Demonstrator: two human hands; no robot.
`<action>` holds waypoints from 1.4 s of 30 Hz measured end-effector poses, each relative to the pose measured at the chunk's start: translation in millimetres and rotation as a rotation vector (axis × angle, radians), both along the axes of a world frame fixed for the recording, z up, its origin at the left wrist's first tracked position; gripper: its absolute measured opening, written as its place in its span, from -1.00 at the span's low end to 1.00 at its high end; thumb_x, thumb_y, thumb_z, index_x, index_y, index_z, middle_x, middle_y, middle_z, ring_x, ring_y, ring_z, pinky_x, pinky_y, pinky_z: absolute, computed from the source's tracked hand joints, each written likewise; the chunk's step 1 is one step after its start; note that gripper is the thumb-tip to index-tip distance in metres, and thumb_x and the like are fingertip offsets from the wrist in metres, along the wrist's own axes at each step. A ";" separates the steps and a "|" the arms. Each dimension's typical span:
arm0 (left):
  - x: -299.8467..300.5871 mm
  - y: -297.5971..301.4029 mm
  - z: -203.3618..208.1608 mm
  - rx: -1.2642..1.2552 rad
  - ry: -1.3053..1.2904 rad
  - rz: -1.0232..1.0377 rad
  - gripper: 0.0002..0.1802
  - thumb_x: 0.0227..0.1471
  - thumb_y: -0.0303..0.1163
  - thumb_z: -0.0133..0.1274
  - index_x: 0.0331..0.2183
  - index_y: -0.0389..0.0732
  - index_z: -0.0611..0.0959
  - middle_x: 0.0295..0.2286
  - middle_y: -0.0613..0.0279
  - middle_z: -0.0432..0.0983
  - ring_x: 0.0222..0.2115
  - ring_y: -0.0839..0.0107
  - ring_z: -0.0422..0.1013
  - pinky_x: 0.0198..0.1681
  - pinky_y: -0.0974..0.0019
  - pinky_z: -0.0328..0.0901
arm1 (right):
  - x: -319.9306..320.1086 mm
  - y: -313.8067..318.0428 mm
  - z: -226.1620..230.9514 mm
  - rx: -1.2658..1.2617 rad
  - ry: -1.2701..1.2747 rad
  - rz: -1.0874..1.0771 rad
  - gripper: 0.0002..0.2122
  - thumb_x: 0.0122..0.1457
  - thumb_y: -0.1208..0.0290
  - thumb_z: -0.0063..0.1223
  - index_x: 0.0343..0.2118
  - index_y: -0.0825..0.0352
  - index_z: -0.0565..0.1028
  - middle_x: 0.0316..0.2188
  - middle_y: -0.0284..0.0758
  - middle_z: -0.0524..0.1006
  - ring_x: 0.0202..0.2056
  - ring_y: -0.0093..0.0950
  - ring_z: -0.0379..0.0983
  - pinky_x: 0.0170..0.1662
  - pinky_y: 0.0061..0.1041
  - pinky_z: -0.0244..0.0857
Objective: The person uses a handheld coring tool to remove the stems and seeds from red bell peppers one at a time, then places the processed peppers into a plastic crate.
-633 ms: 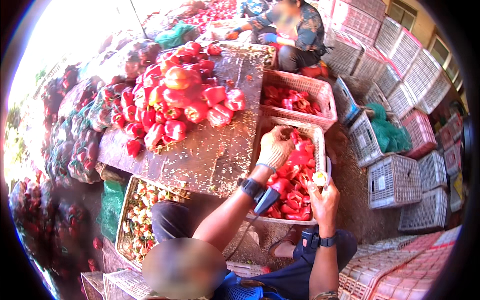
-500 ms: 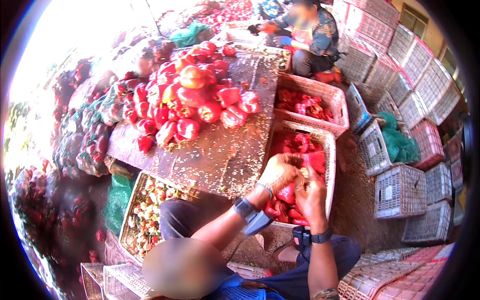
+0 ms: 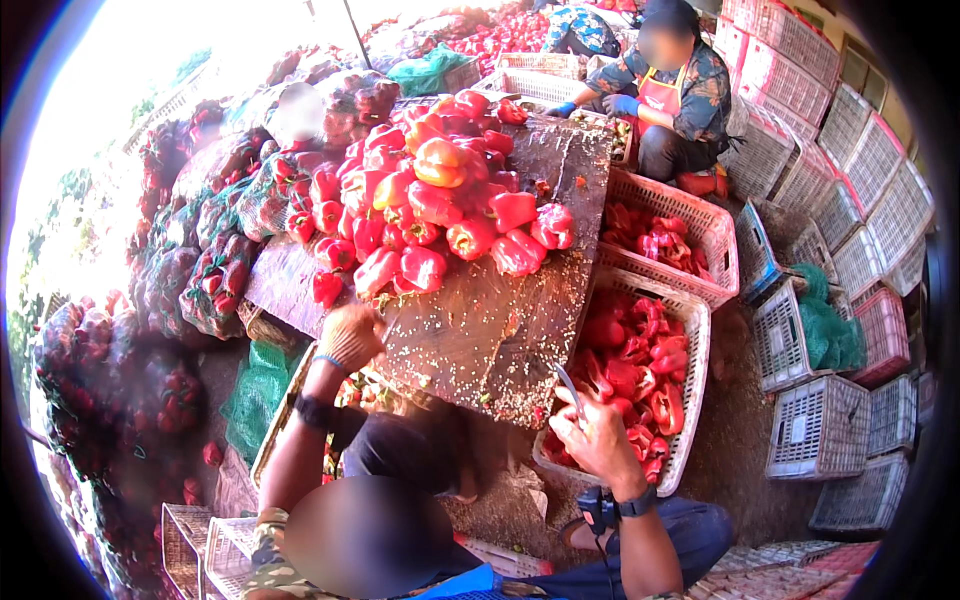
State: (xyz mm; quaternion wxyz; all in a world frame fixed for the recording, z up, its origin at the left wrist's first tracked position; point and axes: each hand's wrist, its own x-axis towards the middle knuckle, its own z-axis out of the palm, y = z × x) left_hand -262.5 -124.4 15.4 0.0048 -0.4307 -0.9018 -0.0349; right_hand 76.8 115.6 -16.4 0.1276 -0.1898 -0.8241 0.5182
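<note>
At the far left, net bags (image 3: pixel 225 285) full of red peppers lie heaped together, and nearer, green netting (image 3: pixel 260 400) hangs down beside a crate (image 3: pixel 283 418) holding pale scraps. The left hand (image 3: pixel 350 338), in a light knitted glove, is at the near left edge of the brown table (image 3: pixel 470 335), just short of the pepper pile. Its fingers are curled in; I cannot tell whether they hold anything. The pile of whole red peppers (image 3: pixel 430 200) covers the table's far left part, one of them orange, and small pale seeds are scattered over the bare wood nearer. Right of the near table corner, the bare right hand (image 3: pixel 600 440) is closed around a curved knife (image 3: pixel 568 385), its blade pointing up and to the left. Beneath and beyond that hand, a pale crate (image 3: pixel 697 385) holds red pepper pieces (image 3: pixel 622 375). Touching its far end, a pink crate (image 3: pixel 714 234) contains more red pieces. Farther off, a co-worker (image 3: pixel 695 100) in blue gloves sits by the table's far right corner. At the right, teal netting (image 3: pixel 835 335) spills from a crate near stacked white crates (image 3: pixel 820 425).
</note>
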 end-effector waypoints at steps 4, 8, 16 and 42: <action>-90.0 47.6 -56.9 0.164 0.163 -0.080 -0.62 -0.22 -0.28 0.24 -0.25 -0.16 0.71 -0.19 0.08 0.61 -0.07 0.14 0.50 -0.05 0.11 0.40 | 2.9 -8.6 -10.6 -0.028 -0.068 0.083 -0.62 0.20 0.42 0.19 0.06 0.47 0.52 -0.50 -0.23 0.59 -0.45 -0.55 0.51 -0.32 -0.46 0.43; -118.5 114.7 -92.2 -0.017 0.144 -0.005 -0.38 -0.17 -0.20 0.29 -0.01 -0.20 0.61 -0.03 0.04 0.54 -0.06 0.01 0.48 -0.02 0.04 0.40 | 13.7 -6.2 -19.2 -0.003 -0.162 0.048 -0.61 0.17 0.39 0.22 0.03 0.45 0.55 -0.43 -0.17 0.64 -0.41 -0.45 0.60 -0.30 -0.43 0.46; -158.1 127.1 -154.0 -0.050 0.410 -0.046 -0.47 -0.13 -0.08 0.29 -0.22 -0.28 0.57 -0.33 -0.07 0.56 -0.29 0.00 0.54 -0.24 0.03 0.44 | 10.5 1.5 -30.0 -0.127 -0.188 -0.011 -0.63 0.19 0.39 0.20 0.04 0.45 0.55 -0.51 -0.35 0.57 -0.53 -0.61 0.48 -0.41 -0.51 0.39; 11.9 159.9 -145.5 -0.023 -0.482 0.401 -0.34 -0.08 0.21 0.27 -0.35 -0.30 0.77 -0.38 -0.11 0.67 -0.28 0.07 0.63 -0.19 0.13 0.49 | -72.3 -31.4 -118.5 -0.951 -0.222 -0.254 -0.30 0.24 -0.01 0.22 0.21 0.51 0.33 -0.17 -0.20 0.60 -0.40 -0.47 0.65 -0.60 -0.65 0.30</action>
